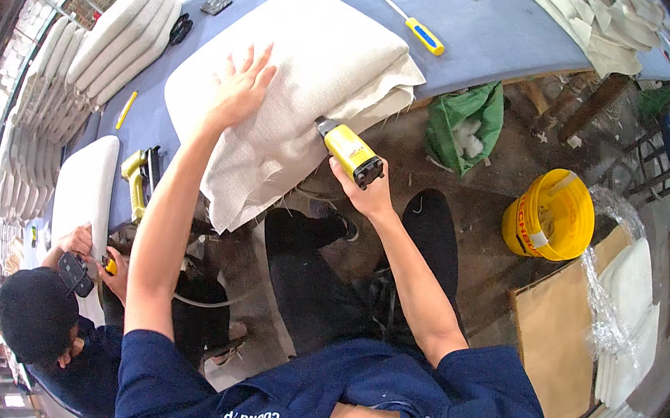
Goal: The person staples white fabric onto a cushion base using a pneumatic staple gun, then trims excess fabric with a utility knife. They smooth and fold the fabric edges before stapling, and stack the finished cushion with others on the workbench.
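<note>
A cream fabric-covered seat cushion (306,44) lies on the blue-topped table, its loose, frayed fabric edge hanging over the near side. My left hand (242,89) rests flat on the cushion's left part with fingers spread. In my right hand (369,192) is a yellow and black staple gun (349,148), its nose against or very close to the fabric near the cushion's front edge. Exact contact at the nose cannot be made out. The fingers around the gun's handle are partly hidden beneath it.
A screwdriver (424,36) lies beyond the cushion, a second staple gun (138,183) to its left. Stacked cushions (125,38) stand far left. A co-worker (41,318) handles another cushion (86,181). On the right are a green sack (464,125) and yellow bucket (523,225).
</note>
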`<state>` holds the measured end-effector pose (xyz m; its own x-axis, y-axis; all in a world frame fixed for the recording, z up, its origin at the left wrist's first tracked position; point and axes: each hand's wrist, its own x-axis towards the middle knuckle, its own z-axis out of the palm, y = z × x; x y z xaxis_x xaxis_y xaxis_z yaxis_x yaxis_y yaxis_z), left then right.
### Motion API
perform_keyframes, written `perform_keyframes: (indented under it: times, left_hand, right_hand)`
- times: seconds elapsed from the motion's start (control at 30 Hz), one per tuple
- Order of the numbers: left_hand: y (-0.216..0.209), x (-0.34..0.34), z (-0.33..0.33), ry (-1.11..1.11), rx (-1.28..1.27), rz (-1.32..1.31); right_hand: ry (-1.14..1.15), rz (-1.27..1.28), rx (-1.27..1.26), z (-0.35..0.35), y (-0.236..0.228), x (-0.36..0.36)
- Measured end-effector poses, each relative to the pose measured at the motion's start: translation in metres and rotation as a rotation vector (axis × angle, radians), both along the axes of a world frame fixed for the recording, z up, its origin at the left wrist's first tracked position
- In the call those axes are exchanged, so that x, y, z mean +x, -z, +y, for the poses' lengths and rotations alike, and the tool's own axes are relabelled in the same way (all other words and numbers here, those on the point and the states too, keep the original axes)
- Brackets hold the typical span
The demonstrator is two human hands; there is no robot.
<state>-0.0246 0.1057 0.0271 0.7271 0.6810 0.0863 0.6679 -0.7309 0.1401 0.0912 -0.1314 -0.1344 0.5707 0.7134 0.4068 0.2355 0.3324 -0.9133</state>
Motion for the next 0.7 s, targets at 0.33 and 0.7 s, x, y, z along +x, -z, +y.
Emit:
perform_keyframes:
  times: [0.33, 0.7]
  left_hand:
    - [0.049, -0.019, -0.08, 0.134, 0.456, -0.027]
    - [0.051, -0.025, -0.094, 0.181, 0.478, 0.086]
  right_hand:
    - [0.01, 0.042, -0.064, -0.007, -0.004, 0.0]
    - [-0.07, 0.027, 0.063, -0.004, -0.01, -0.035]
